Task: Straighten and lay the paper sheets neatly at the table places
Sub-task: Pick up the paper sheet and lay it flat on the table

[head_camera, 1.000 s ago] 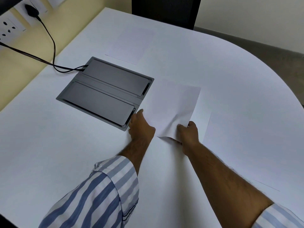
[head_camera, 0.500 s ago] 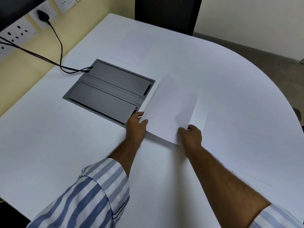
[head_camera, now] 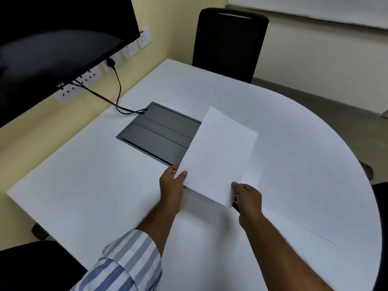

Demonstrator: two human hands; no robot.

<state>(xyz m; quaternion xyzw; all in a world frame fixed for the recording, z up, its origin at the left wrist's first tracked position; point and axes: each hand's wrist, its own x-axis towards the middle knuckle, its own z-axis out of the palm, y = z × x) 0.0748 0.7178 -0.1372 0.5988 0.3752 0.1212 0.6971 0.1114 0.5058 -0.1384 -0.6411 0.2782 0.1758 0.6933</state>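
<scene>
A white paper sheet [head_camera: 218, 156] is lifted off the white table [head_camera: 84, 185] and tilted up toward me. My left hand [head_camera: 172, 185] pinches its near left corner. My right hand [head_camera: 248, 198] grips its near right corner. A second sheet [head_camera: 189, 95] lies flat at the far place in front of the chair. Another sheet [head_camera: 298, 211] lies flat at the right, hard to tell from the white top; its near edge shows as a thin line.
A grey cable box lid [head_camera: 159, 133] is set into the table's middle, partly hidden by the held sheet. Black cables [head_camera: 117, 95] run from it to wall sockets. A dark monitor [head_camera: 52, 38] hangs at the upper left. A black chair [head_camera: 228, 45] stands at the far side.
Both hands have lifted the sheet from the table and raised its far end. The view has tilted up, bringing in the chair and monitor.
</scene>
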